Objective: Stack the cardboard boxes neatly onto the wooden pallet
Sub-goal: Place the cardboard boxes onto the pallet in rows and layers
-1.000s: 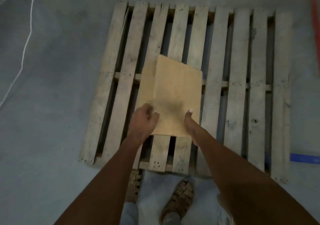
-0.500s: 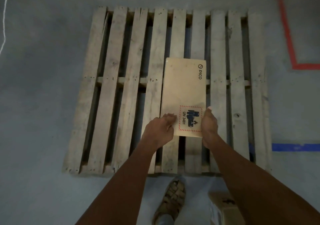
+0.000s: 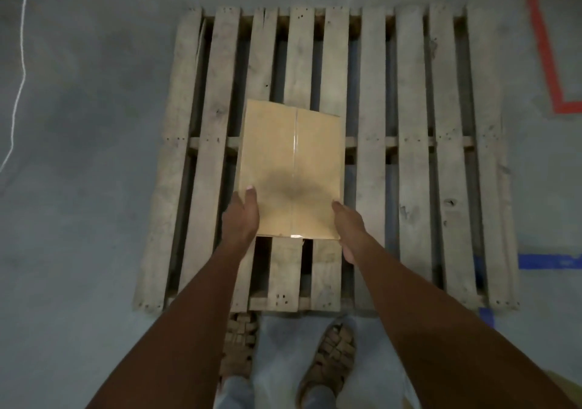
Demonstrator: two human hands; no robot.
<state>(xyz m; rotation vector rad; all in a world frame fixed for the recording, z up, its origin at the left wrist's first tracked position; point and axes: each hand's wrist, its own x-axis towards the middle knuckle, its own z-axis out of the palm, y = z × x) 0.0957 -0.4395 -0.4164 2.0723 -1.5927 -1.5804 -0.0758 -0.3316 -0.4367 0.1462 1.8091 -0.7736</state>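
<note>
A plain brown cardboard box [image 3: 291, 156], taped down its middle seam, sits over the near-middle slats of the wooden pallet [image 3: 412, 156]. My left hand [image 3: 241, 216] presses against the box's near left side, thumb on top. My right hand [image 3: 348, 226] holds the near right side, fingers along the edge. The box's underside is hidden, so whether it rests on the slats or hangs just above them cannot be told.
Grey concrete floor surrounds the pallet. Red tape [image 3: 548, 62] marks the floor at the far right and blue tape [image 3: 548, 260] at the right. A white cord [image 3: 19, 87] trails along the left. My sandalled feet [image 3: 327, 358] stand at the pallet's near edge.
The face of the box toward me has changed from the printed label side to the plain taped side. The box has shifted left on the pallet, still between both hands.
</note>
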